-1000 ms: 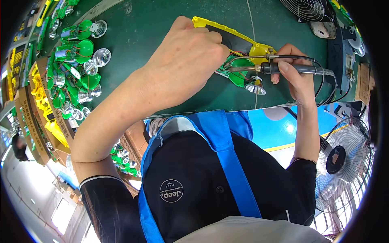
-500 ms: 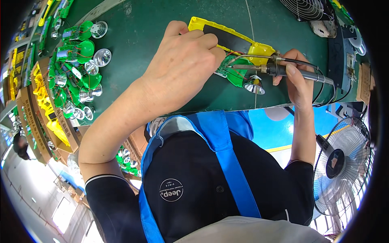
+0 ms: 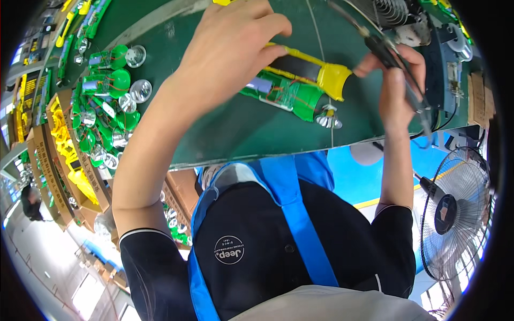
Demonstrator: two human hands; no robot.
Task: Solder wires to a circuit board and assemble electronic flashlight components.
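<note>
My left hand (image 3: 230, 51) is over the bench, thumb and index finger apart, its other fingers hidden. Beneath and beside it lies a yellow plastic shell half (image 3: 333, 80) with a dark inner panel, the thumb close to its edge. Next to that shell is a green lamp housing (image 3: 304, 104) with a purple-grey battery (image 3: 260, 84), a small circuit board and thin red wires. A shiny reflector (image 3: 329, 119) lies at the housing's wide end. My right hand (image 3: 399, 80) grips a soldering iron (image 3: 383, 52) with a thin metal tube alongside; its tip points up and away, blurred.
Several green housings (image 3: 110, 83) with batteries and reflectors are piled at the left. Beyond them stands a cardboard box (image 3: 80, 184) of yellow shells. At the right are a dark equipment box (image 3: 440, 75) and a coiled metal stand (image 3: 393, 12); a fan (image 3: 447, 214) stands below.
The soldering iron has swung up and away from the circuit board. My left hand has moved up and its fingers have parted, uncovering the battery and housing.
</note>
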